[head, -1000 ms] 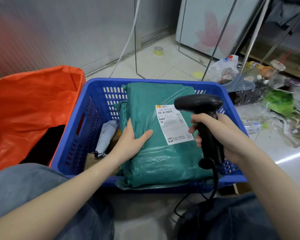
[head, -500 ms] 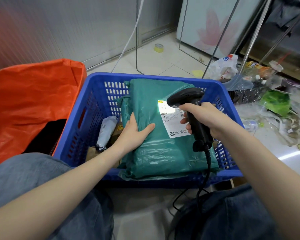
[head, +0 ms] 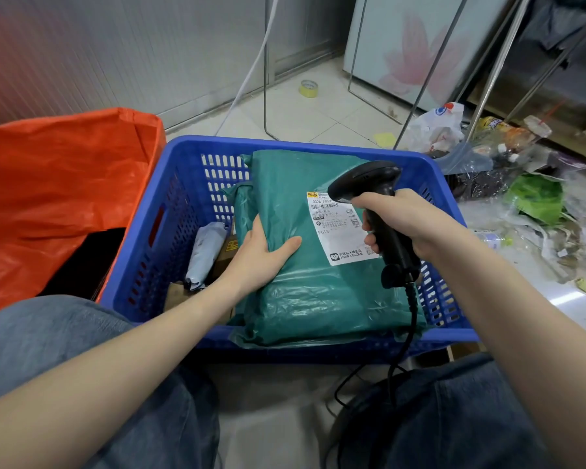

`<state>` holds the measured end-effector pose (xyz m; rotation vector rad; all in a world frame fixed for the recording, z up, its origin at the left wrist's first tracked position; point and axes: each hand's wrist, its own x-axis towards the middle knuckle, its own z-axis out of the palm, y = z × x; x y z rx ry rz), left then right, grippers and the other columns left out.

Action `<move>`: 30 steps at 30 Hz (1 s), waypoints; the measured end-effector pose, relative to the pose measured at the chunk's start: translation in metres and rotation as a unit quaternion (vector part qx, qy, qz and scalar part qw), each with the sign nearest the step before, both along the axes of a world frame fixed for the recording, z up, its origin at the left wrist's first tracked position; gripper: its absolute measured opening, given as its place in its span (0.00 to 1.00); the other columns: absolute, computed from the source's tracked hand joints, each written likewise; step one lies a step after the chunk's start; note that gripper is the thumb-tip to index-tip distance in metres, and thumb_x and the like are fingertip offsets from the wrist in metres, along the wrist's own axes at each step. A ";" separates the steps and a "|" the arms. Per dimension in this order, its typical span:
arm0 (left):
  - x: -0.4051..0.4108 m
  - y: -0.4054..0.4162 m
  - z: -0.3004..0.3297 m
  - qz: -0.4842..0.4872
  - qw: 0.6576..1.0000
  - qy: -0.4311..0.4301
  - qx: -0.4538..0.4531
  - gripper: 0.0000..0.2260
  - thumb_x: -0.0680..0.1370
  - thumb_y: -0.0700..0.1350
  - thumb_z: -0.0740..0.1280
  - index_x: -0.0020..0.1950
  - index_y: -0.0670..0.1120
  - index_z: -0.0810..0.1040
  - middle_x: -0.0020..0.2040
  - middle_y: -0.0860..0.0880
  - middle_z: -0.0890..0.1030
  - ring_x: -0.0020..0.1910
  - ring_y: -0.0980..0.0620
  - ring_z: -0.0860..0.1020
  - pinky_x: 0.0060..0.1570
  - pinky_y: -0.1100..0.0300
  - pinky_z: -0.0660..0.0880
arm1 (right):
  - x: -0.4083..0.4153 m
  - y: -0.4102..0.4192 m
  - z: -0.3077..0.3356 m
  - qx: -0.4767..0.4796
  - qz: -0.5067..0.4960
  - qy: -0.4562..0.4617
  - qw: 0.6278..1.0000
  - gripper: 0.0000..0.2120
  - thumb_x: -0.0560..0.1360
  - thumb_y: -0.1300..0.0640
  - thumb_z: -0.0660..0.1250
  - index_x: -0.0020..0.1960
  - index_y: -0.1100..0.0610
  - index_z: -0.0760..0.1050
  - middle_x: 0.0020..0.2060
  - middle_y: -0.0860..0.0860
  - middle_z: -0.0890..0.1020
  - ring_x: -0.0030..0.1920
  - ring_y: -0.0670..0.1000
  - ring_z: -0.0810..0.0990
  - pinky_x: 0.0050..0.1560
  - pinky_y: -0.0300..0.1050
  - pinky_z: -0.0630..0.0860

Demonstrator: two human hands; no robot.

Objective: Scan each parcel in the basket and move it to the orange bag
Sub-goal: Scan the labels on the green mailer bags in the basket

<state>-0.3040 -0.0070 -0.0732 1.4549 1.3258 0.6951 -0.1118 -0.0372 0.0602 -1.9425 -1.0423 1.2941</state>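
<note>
Glossy green plastic parcel (head: pixel 305 258) — paper label (head: pixel 340 228); perforated plastic basket (head: pixel 170 231) — matt black scanner (head: pixel 379 211).

the scene is evenly and softly lit, fairly bright, with no hard shadows; only a dim patch lies under the blue basket (head: pixel 183 184) between the knees, and the opening of the orange bag (head: pixel 65 184) falls to black. a white streak of glare shines on the floor (head: pixel 569 299) at the right, and the green parcel (head: pixel 305 299) shows soft sheen along its plastic wrinkles. the wide lens bends straight lines outward toward the edges, the upper left corner carries a reddish blurred tint, and the label (head: pixel 335 238) print is only partly legible.
</note>
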 end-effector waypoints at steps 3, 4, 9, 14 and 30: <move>0.000 -0.001 0.002 -0.001 1.000 -0.003 -0.003 0.45 0.62 0.69 0.65 0.75 0.54 0.57 0.70 0.52 0.70 0.70 0.52 0.68 0.71 0.50 0.64 | 0.002 -0.001 0.003 0.001 0.006 -0.010 1.000 0.11 0.75 0.56 0.66 0.39 0.62 0.72 0.31 0.55 0.75 0.21 0.48 0.75 0.24 0.38 0.73; 0.000 -0.001 0.003 0.001 1.000 -0.003 -0.004 0.45 0.62 0.69 0.65 0.75 0.54 0.57 0.70 0.52 0.70 0.69 0.52 0.68 0.71 0.50 0.65 | 0.003 -0.001 0.004 0.003 0.007 -0.011 1.000 0.11 0.75 0.55 0.66 0.39 0.62 0.72 0.31 0.55 0.75 0.22 0.49 0.75 0.25 0.39 0.73; 0.001 -0.002 0.005 0.005 1.000 0.001 -0.012 0.44 0.62 0.68 0.66 0.75 0.54 0.58 0.70 0.52 0.70 0.69 0.53 0.68 0.71 0.50 0.65 | 0.006 0.000 0.005 0.010 0.016 -0.022 1.000 0.10 0.75 0.55 0.66 0.42 0.62 0.73 0.34 0.56 0.78 0.24 0.50 0.76 0.29 0.42 0.74; 0.000 -0.002 0.008 0.009 1.000 0.005 -0.023 0.44 0.62 0.68 0.67 0.74 0.54 0.58 0.69 0.52 0.71 0.69 0.52 0.69 0.70 0.50 0.66 | 0.014 0.003 -0.007 0.020 0.012 -0.045 0.999 0.10 0.73 0.58 0.70 0.46 0.64 0.74 0.38 0.57 0.79 0.24 0.50 0.76 0.29 0.44 0.74; -0.004 0.021 0.019 0.145 0.967 -0.042 -0.205 0.40 0.65 0.61 0.76 0.71 0.45 0.68 0.61 0.50 0.79 0.54 0.51 0.79 0.43 0.61 0.75 | 0.047 0.026 -0.022 0.036 0.007 -0.094 0.995 0.08 0.71 0.61 0.71 0.44 0.57 0.72 0.36 0.55 0.73 0.38 0.57 0.73 0.40 0.49 0.71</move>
